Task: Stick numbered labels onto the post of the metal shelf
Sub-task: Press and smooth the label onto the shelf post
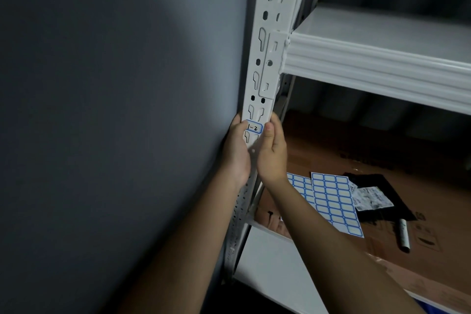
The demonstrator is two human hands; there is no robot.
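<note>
**Label "2-1" on the post**

Your left hand and right hand clasp the white shelf post from either side, thumbs pressing the ends of a blue-bordered label handwritten "2-1". To the right, blank label sheets lie on cardboard, near a marker.

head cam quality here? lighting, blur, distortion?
Head view: dim overall, wall dark with a soft lit patch up top; white post brightest and bowed by the wide-angle lens; label legible between both thumbs; marker soft.
</note>
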